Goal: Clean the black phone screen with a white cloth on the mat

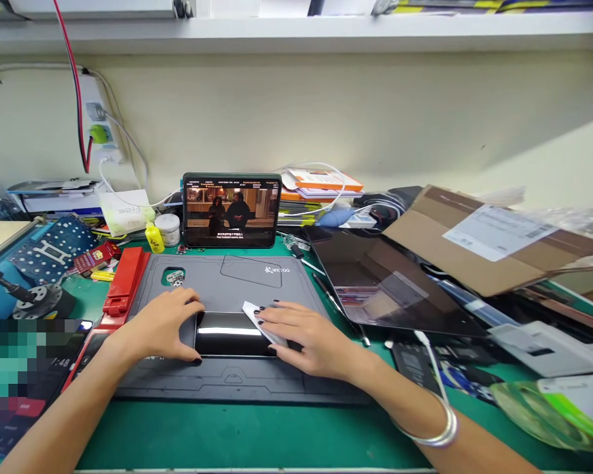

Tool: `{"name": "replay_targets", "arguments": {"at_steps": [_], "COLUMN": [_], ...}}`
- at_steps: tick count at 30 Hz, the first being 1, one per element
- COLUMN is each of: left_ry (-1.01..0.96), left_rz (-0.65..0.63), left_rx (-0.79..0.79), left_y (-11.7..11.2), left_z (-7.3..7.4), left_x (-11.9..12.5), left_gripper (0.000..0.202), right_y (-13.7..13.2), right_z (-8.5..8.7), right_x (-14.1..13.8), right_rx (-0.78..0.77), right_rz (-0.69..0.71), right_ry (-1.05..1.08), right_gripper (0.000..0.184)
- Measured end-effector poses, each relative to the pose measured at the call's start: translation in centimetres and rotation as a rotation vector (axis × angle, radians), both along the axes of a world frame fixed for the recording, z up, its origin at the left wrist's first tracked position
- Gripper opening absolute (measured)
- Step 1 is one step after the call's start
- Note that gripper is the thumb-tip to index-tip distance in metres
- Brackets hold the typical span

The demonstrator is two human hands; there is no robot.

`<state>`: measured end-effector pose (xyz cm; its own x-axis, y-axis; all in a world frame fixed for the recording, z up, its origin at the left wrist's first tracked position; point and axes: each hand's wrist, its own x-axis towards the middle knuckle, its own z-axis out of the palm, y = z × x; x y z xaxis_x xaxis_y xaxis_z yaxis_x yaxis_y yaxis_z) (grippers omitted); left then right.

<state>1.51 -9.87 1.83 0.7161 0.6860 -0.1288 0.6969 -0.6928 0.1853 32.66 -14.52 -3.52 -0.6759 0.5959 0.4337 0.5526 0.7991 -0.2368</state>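
A black glossy phone (227, 332) lies sideways on a grey work mat (188, 388), bright light reflected along its face. My left hand (170, 326) grips its left end, thumb on the near edge and fingers on the far one. Over the phone's right part, my right hand (309, 339) presses a folded white wipe (251, 311) against the glass with its fingers. The phone's right end is hidden beneath that hand.
Behind the mat stands a tablet (231, 210) playing a video. A red tool (126, 283) borders the mat's left side. To the right lie a large dark screen panel (375, 283) and an opened cardboard box (474, 237). Small yellow bottle (154, 237) and white jar (168, 229) stand behind.
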Motion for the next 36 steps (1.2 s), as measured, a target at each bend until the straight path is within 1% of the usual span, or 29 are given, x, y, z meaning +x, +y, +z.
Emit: {"name": "replay_targets", "arguments": {"at_steps": [8,20,27,30,33,36], "left_ry": [-0.001,0.007,0.006,0.011,0.019,0.013], "left_rz": [0.004,0.014,0.016,0.014,0.016,0.01], "left_rx": [-0.002,-0.026,-0.022,-0.02,-0.019,-0.011], "left_y": [0.0,0.0,0.0,0.0,0.1,0.1], "left_z": [0.2,0.4,0.3,0.3,0.3,0.3], "left_x": [-0.2,0.2,0.1,0.1,0.1,0.1], "left_gripper": [0.066,0.065,0.066,0.065,0.064,0.063], "right_y": [0.0,-0.4,-1.9,-1.4,-0.8,-1.1], "right_z": [0.0,0.2,0.0,0.2,0.4,0.7], "right_x": [0.1,-0.3,-1.9,-1.4,-0.6,-0.7], "right_rx": [0.008,0.004,-0.022,0.016,0.085,0.099], "right_rz": [-0.003,0.012,0.096,0.083,0.021,0.006], "right_ry": [0.008,0.003,-0.036,-0.012,0.028,0.044], "right_gripper": [0.024,0.025,0.031,0.027,0.02,0.017]}}
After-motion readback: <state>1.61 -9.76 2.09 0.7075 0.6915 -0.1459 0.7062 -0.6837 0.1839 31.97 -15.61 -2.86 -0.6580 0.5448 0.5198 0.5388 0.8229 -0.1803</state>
